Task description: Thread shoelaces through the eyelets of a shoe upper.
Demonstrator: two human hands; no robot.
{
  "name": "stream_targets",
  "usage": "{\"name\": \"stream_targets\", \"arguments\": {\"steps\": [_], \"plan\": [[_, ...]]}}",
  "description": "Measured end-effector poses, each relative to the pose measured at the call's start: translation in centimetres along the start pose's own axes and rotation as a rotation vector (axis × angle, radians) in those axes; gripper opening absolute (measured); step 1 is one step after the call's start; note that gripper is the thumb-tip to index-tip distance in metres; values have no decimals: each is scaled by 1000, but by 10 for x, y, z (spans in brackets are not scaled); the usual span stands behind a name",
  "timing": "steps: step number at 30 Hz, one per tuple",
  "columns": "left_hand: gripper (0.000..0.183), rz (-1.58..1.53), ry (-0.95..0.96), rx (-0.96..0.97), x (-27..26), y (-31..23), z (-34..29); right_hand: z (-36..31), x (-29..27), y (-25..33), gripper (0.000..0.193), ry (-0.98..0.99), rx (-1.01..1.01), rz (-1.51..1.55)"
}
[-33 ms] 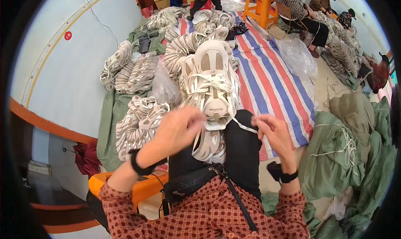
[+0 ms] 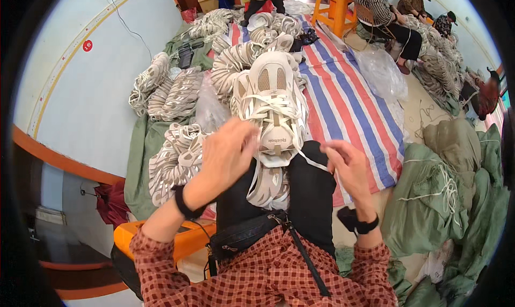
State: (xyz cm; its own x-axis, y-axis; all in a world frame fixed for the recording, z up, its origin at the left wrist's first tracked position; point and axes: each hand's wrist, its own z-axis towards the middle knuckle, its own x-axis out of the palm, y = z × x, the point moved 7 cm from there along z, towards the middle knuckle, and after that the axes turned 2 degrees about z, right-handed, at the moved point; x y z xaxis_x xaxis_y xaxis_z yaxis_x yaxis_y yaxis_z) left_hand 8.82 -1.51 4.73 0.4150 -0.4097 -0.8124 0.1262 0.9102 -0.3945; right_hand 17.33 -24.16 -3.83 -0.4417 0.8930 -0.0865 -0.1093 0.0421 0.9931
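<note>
A beige and off-white sneaker [image 2: 276, 82] lies in front of me, its toe pointing away and its tongue end near my knees. White shoelaces [image 2: 271, 107] criss-cross loosely over it. My right hand [image 2: 351, 165], to the right of the sneaker, pinches a lace that runs from the shoe's near right edge to my fingertips. At the tongue's left side is my left hand [image 2: 228, 154], its fingers bent and closed; the back of the hand and some blur hide whatever they hold. Under the tongue end, another sneaker [image 2: 265, 188] shows between my thighs.
Bundles of similar sneakers [image 2: 177, 95] lie to the left, with more behind. Striped sheeting [image 2: 348, 103] covers the floor. Green sacks [image 2: 424, 200] stand at the right, a clear plastic bag [image 2: 381, 74] farther back. Other people sit beyond, near an orange stool [image 2: 335, 11].
My left hand has shifted up and slightly left, beside the tongue. My right hand has moved a little left and up, the lace still in its fingers. The sneaker stays in place.
</note>
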Motion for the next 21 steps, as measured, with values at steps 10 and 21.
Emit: {"name": "stream_targets", "arguments": {"steps": [10,21], "plan": [[21,143,-291,230,14,-9,35,87,28,50,13,-88,-490,-103],[10,-626,385,-468,35,45,-12,10,42,-10,29,283,232,-72]]}}
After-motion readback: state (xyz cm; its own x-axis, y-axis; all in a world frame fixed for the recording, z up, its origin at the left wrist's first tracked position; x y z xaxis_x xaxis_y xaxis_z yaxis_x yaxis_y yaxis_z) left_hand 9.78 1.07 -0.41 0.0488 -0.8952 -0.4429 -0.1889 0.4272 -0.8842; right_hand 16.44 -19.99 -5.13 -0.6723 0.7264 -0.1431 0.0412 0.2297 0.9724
